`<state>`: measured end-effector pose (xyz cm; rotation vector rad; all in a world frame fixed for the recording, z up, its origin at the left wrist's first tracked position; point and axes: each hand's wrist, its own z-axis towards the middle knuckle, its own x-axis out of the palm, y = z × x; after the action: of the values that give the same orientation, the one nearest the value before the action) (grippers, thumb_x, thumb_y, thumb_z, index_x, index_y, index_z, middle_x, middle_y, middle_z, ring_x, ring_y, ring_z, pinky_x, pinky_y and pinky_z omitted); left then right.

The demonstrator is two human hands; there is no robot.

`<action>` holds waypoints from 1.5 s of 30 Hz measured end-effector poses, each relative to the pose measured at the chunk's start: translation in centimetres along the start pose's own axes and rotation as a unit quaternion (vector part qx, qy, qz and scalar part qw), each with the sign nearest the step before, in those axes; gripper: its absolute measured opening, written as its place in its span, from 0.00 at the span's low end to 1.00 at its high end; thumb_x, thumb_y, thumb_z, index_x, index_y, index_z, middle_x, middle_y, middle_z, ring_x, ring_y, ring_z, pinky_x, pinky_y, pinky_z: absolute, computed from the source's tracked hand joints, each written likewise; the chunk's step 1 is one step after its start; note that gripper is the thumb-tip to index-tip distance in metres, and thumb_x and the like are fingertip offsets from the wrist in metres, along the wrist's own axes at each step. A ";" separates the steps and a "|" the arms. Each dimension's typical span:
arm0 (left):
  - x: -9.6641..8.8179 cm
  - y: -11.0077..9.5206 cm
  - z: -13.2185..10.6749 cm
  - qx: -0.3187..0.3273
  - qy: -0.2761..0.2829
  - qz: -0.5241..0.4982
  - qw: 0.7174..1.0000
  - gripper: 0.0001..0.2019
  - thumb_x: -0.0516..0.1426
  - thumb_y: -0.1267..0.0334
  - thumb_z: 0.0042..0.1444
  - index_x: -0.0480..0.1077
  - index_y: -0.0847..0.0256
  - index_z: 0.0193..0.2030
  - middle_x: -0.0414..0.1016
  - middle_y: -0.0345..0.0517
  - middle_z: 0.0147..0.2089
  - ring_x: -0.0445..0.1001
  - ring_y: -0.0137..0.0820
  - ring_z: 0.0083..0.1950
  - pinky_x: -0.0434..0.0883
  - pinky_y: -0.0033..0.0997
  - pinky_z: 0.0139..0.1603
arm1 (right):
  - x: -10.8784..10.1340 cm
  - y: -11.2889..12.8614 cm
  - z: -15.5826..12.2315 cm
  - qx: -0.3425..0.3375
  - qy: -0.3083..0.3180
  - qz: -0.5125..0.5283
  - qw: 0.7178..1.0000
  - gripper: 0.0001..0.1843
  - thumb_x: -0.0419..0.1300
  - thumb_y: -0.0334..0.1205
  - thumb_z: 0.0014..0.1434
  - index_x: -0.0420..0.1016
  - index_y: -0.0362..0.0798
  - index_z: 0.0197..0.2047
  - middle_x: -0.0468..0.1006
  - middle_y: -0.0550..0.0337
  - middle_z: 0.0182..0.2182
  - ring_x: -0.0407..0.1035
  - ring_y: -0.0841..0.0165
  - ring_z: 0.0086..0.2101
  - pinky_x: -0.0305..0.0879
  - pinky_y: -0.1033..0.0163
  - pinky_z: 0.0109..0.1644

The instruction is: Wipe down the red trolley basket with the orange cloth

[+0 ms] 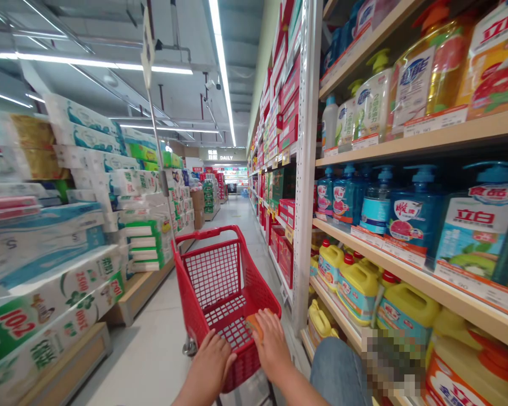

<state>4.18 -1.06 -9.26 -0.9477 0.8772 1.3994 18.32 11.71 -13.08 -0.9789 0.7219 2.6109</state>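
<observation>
A red plastic shopping cart (248, 254) with grid walls stands in the aisle in front of me, and no goods show in its basket. My left hand (211, 358) is closed over the cart's near edge, fingers forward and thumb toward the right. Farther right on the same edge, my right hand (273, 344) is closed too. A small orange piece (254, 324) shows at its fingers; whether it belongs to the cart's handle or is a separate thing, I cannot tell. The handle itself is mostly hidden under both hands.
Close on the right, shelves (406, 132) hold pump bottles (415, 217) and yellow jugs (358, 287). A white upright post (307, 169) borders the aisle. Tissue packs (63, 293) are stacked on low wooden platforms (139, 290) at left. The floor (232, 211) runs ahead between them.
</observation>
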 end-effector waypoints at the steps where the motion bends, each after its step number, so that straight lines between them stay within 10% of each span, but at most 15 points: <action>1: 0.2 -0.1 0.0 -0.003 -0.009 0.004 1.000 0.18 0.41 0.60 0.65 0.70 0.58 0.35 0.75 0.44 0.37 0.69 0.35 0.43 0.55 0.47 0.61 | 0.1 0.0 0.1 0.009 -0.003 -0.004 1.000 0.23 0.48 0.42 0.66 0.61 0.48 0.63 0.65 0.52 0.60 0.53 0.59 0.62 0.52 0.43 0.64; 11: -1.7 1.2 1.2 0.062 0.025 -0.033 0.997 0.14 0.46 0.52 0.63 0.67 0.57 0.39 0.70 0.43 0.42 0.64 0.35 0.47 0.55 0.42 0.57 | -1.5 -1.2 0.5 -0.006 0.045 0.013 0.999 0.23 0.47 0.43 0.67 0.61 0.49 0.63 0.64 0.54 0.61 0.53 0.60 0.62 0.49 0.42 0.65; 21: 1.0 1.0 3.4 0.063 -0.015 -0.011 0.998 0.14 0.49 0.51 0.61 0.67 0.57 0.42 0.71 0.43 0.41 0.66 0.35 0.44 0.58 0.41 0.53 | -0.2 0.2 -1.6 -0.026 -0.011 0.016 0.999 0.26 0.49 0.43 0.66 0.54 0.54 0.66 0.61 0.59 0.62 0.53 0.60 0.62 0.54 0.45 0.64; 39: -0.5 3.8 4.6 -0.083 -0.082 0.102 0.988 0.21 0.43 0.48 0.63 0.71 0.59 0.40 0.73 0.48 0.39 0.67 0.38 0.45 0.56 0.44 0.55 | -0.6 -3.0 0.3 0.027 -0.074 -0.036 0.996 0.25 0.48 0.45 0.66 0.60 0.49 0.64 0.66 0.53 0.59 0.58 0.56 0.60 0.56 0.42 0.62; 45: -0.7 1.4 5.3 -0.115 -0.060 0.097 0.987 0.20 0.42 0.52 0.64 0.72 0.57 0.41 0.73 0.48 0.39 0.67 0.38 0.45 0.56 0.43 0.52 | 1.6 0.8 2.1 -0.012 -0.070 -0.031 0.997 0.27 0.48 0.44 0.66 0.54 0.48 0.67 0.61 0.53 0.62 0.54 0.58 0.62 0.54 0.45 0.63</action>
<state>2.57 3.53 -6.60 -0.9583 0.7430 1.7363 15.70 12.32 -12.45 -0.8022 0.6193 2.6085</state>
